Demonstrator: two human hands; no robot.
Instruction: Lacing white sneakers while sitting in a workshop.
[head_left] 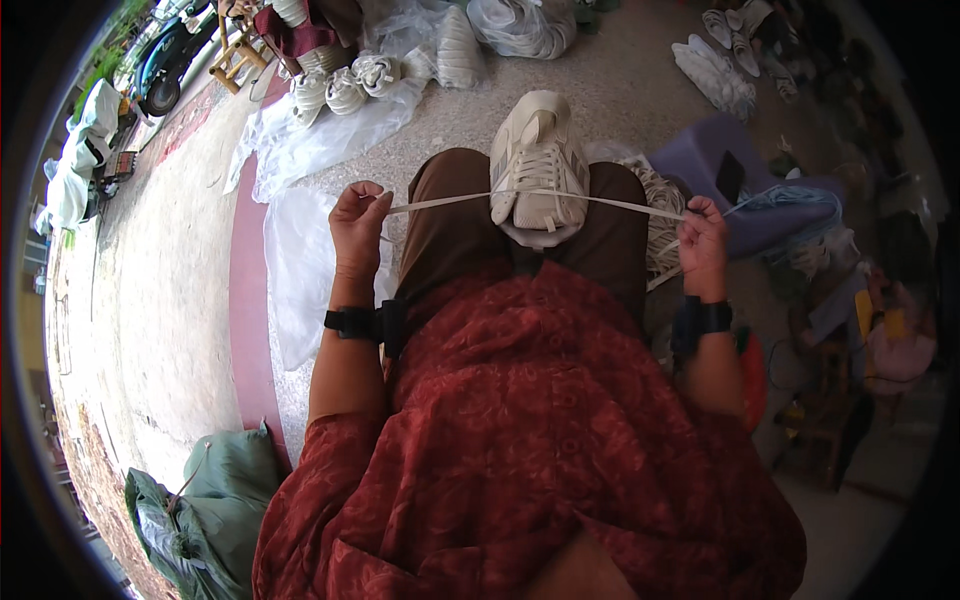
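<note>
A cream sneaker (541, 165) rests between my knees, its toe pointing away from me. Its pale flat shoelace (630, 206) runs through the upper eyelets and stretches out to both sides, nearly straight. My left hand (360, 210) pinches one end of the lace, out beyond my left knee. The other end is pinched in my right hand (704, 228), beyond my right knee. Beside my right hand lies a bundle of loose cream laces (660, 215).
A purple plastic stool (720, 170) lies to the right with light blue string (795, 200) on it. Several cream shoes (345, 90) sit on clear plastic sheeting (330, 140) ahead. A green sack (235, 485) stands at lower left. Another person (895, 345) is at the far right.
</note>
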